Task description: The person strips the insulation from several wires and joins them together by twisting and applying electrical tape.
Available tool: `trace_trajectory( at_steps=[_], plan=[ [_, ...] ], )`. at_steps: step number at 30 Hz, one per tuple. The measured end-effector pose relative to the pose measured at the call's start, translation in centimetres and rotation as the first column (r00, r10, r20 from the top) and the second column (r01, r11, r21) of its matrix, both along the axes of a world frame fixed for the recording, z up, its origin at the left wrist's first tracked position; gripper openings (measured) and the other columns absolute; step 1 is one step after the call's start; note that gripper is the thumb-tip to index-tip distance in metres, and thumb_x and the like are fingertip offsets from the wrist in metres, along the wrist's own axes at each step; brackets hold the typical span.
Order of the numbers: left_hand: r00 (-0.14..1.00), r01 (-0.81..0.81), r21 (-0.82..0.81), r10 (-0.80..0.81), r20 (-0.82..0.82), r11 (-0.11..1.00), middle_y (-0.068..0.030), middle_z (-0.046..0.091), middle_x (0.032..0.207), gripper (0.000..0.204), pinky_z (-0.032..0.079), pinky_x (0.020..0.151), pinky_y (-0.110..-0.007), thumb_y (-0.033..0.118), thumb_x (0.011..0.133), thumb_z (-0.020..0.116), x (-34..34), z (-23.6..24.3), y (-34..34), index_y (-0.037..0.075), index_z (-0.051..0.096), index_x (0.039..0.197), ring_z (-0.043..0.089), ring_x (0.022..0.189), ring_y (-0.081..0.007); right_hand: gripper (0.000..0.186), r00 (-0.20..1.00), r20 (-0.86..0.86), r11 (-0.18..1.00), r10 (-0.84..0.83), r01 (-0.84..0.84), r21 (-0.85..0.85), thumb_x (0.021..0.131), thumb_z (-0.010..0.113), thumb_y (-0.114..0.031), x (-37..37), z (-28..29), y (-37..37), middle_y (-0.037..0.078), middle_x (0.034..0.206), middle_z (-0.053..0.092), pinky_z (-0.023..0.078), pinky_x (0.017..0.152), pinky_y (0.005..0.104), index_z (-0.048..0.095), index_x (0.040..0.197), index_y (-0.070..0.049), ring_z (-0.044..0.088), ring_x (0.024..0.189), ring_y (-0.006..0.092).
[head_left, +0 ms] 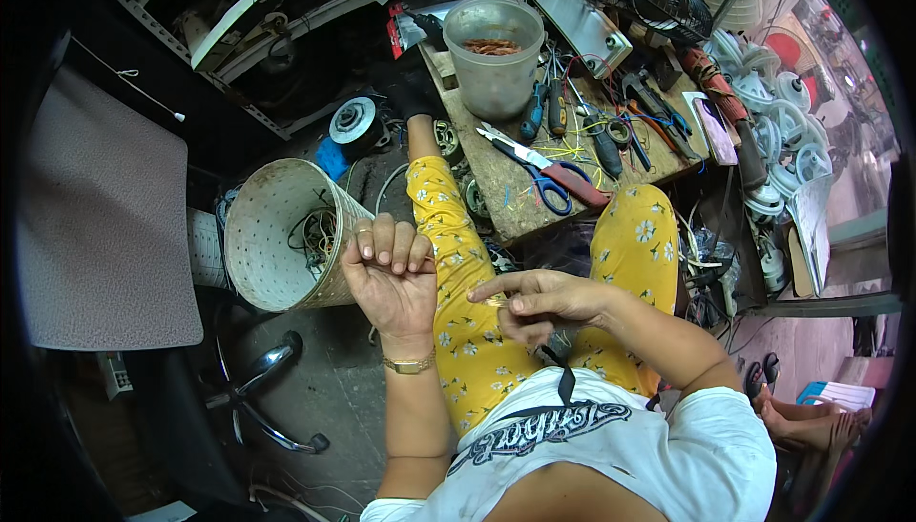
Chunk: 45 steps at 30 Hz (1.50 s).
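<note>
In front of my body my left hand (393,274) is raised with the palm turned up and the fingers curled over. What it holds, if anything, is hidden by the fingers. A gold watch (410,365) is on that wrist. To its right, my right hand (549,301) reaches across above my lap, with the index finger pointing toward the left hand. Between its thumb and fingers is a small gold-coloured piece (495,301), perhaps fine wire, too small to tell. The two hands are apart.
A low wooden workbench (510,217) ahead carries scissors (544,178), screwdrivers (534,112), pliers, wire scraps and a plastic bucket (493,73) with copper-coloured pieces inside. Left of my legs, a white perforated basket (358,212) contains wires. An office chair (114,226) stands farther left.
</note>
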<state>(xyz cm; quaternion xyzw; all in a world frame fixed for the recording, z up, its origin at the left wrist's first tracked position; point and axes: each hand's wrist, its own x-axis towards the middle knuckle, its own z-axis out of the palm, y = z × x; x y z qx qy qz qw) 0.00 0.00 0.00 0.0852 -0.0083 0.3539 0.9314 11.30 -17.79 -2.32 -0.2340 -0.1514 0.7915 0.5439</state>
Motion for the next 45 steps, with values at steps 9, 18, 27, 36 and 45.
trace_trajectory(
  at_steps=[9,18,27,36,45],
  plan=[
    [0.97,-0.196,0.117,0.21,-0.12,0.974,0.0008,0.033,0.065,0.024,0.029,0.05,-0.024,0.016,0.095,0.04,-4.3,-2.3,3.2,0.011,0.038,0.072,0.03,0.053,-0.009,0.023,0.604,0.779,0.976,-0.168,0.213,0.045,0.095,0.049,-0.014,3.8,0.9,-1.6,0.006,0.093,0.067,0.047,0.076,0.0241,0.063,0.104,0.002,0.059,0.083,0.0083],
    [0.179,0.737,0.657,0.892,-0.415,0.158,-0.0139,0.058,0.103,0.025,0.045,0.088,-0.038,0.007,0.088,0.044,-7.8,-5.2,1.8,-0.002,0.053,0.109,0.058,0.094,-0.0259,0.019,0.367,0.908,0.974,-0.201,0.172,0.146,0.093,0.051,-0.011,4.8,2.6,-1.9,0.008,0.091,0.068,0.048,0.079,0.0285,0.063,0.097,0.004,0.063,0.086,0.0133],
    [0.716,0.307,0.912,0.698,-0.033,-0.271,-0.0241,0.049,0.127,0.044,0.035,0.102,-0.041,0.004,0.083,0.047,-4.4,4.6,-5.8,-0.002,0.045,0.127,0.045,0.122,-0.038,0.014,-0.259,0.928,0.963,-0.267,-0.058,0.261,0.084,0.059,-0.02,2.4,5.1,-0.8,0.014,0.072,0.065,0.048,0.062,0.0442,0.067,0.087,-0.008,0.063,0.069,0.0339],
    [0.642,0.568,0.8,0.503,-0.578,0.195,-0.0144,0.067,0.08,0.01,0.048,0.061,-0.029,0.005,0.085,0.057,-3.9,-2.1,-4.7,-0.001,0.065,0.088,0.066,0.071,-0.0229,0.014,-0.347,0.92,0.981,-0.182,-0.127,0.146,0.085,0.057,-0.019,4.3,7.7,-3.2,0.013,0.074,0.065,0.048,0.064,0.0433,0.062,0.092,-0.008,0.063,0.073,0.0323],
    [0.698,0.538,0.843,0.569,-0.435,-0.015,-0.0096,0.066,0.069,0.006,0.046,0.056,-0.026,0.004,0.082,0.061,-4.0,-0.5,-2.8,0.0,0.066,0.08,0.063,0.059,-0.0181,0.015,-0.203,0.977,0.993,-0.066,-0.107,0.045,0.089,0.054,-0.015,6.1,8.2,-6.0,0.01,0.086,0.066,0.047,0.071,0.0384,0.063,0.095,-0.006,0.064,0.082,0.0285]
  ],
)
